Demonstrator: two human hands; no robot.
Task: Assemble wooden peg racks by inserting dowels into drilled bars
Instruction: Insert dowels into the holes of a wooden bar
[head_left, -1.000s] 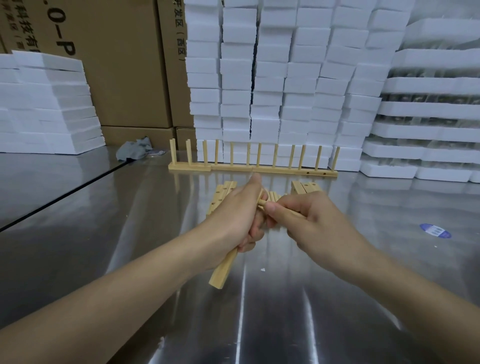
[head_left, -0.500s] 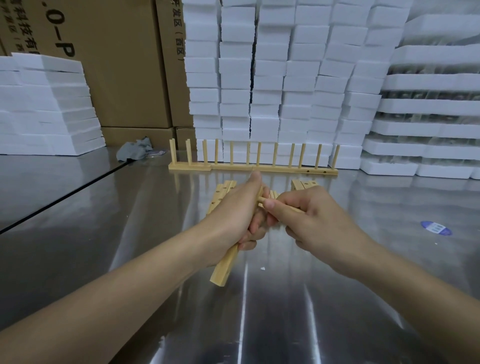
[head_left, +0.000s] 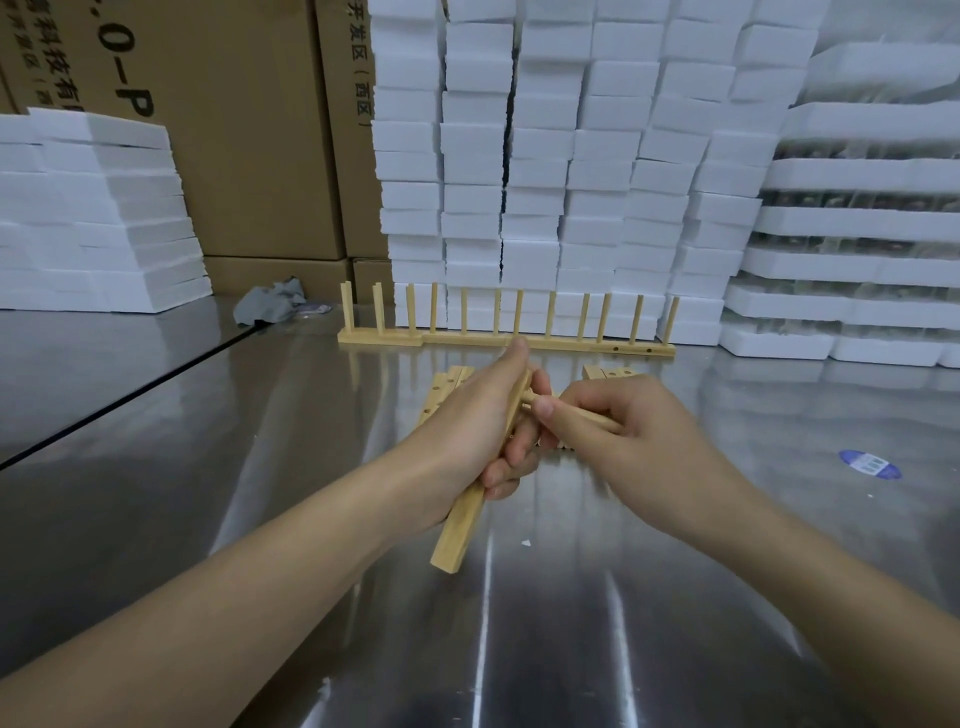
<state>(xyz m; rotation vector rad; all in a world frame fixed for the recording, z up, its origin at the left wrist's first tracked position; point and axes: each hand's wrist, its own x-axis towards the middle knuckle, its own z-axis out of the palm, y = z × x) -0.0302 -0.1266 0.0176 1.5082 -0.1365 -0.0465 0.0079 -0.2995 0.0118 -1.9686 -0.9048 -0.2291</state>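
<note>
My left hand (head_left: 470, 423) grips a wooden bar (head_left: 460, 530) held at a slant above the steel table, its lower end sticking out below my fist. My right hand (head_left: 628, 434) pinches a dowel (head_left: 582, 418) and holds its tip against the side of the bar near the bar's upper end. Whether the tip is in a hole is hidden by my fingers. Behind my hands lie loose drilled bars (head_left: 441, 392) and a second pair (head_left: 610, 372) flat on the table. Finished peg racks (head_left: 506, 340) stand in a row further back, dowels upright.
The steel table (head_left: 571, 623) has a seam running off to the left. White foam blocks (head_left: 545, 156) are stacked at the back and on the left, with cardboard boxes (head_left: 234, 130) between. A grey rag (head_left: 270, 306) lies at the back left. A blue sticker (head_left: 870, 464) sits at right.
My hands have held almost the same spot. The dowel in my right hand has stayed pressed against the bar, with small shifts of my fingers.
</note>
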